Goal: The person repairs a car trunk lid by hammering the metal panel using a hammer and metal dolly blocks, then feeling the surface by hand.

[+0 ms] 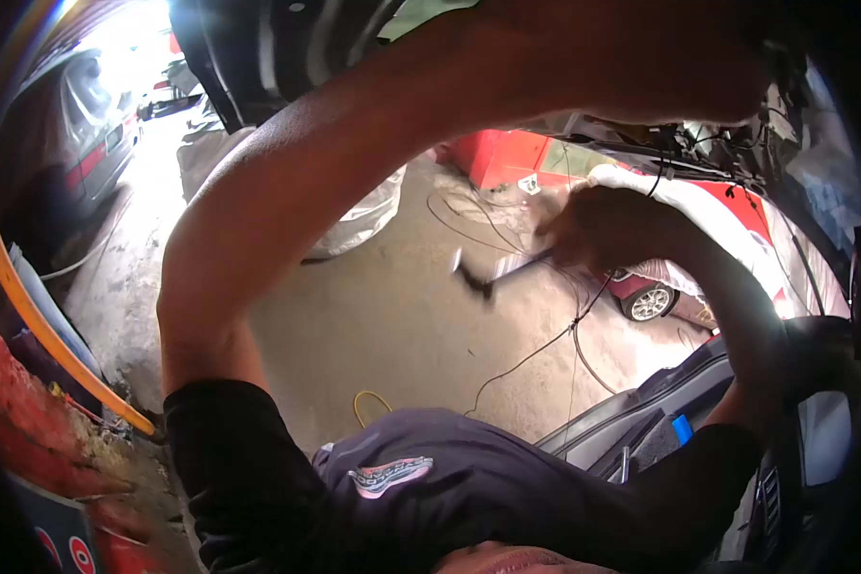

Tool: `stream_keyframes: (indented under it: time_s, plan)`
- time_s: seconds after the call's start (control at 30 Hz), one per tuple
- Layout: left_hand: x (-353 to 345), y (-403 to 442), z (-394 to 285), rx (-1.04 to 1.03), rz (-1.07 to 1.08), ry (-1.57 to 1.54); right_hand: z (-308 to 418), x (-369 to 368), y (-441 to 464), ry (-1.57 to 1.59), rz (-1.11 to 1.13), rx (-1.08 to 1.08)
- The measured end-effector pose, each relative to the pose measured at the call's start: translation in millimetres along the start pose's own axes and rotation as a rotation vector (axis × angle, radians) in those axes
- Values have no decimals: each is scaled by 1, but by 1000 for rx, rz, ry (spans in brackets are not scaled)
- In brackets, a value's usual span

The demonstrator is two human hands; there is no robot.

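My right hand (603, 230) is closed around the handle of a hammer (476, 279). The hammer is smeared by motion, its dark head out to the left of the hand over the floor. My left arm (354, 124) bends at the elbow and reaches across the top to the upper right. Its far end lies in shadow against dark car parts and wiring (727, 143), and the fingers of my left hand cannot be made out.
A car door (660, 421) stands at lower right. Thin cables (526, 359) hang over the concrete floor (373, 316). A red car with a silver wheel (651, 302) is beyond; another car (67, 143) stands at left, near an orange curved bar (53, 330).
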State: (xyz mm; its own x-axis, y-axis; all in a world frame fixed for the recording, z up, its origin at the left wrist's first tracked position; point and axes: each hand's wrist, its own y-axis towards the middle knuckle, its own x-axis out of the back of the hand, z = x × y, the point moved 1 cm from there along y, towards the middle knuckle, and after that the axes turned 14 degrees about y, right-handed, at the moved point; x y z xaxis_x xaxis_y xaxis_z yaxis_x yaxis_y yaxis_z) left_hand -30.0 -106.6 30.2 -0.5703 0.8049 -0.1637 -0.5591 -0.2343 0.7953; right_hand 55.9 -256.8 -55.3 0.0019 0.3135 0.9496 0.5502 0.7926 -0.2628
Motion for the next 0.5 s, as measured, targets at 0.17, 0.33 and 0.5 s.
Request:
stream_keyframes:
  time_s: [0.17, 0.33, 0.5]
  plan:
    - [11, -6, -3, -2, 14, 4, -31, 9, 0, -130, -502, 4]
    - [4, -6, -3, 27, 17, -13, 6, -12, -9, 63, -117, -60]
    - [10, -8, -7, 28, 22, -12, -3, -3, -6, 90, -269, -26]
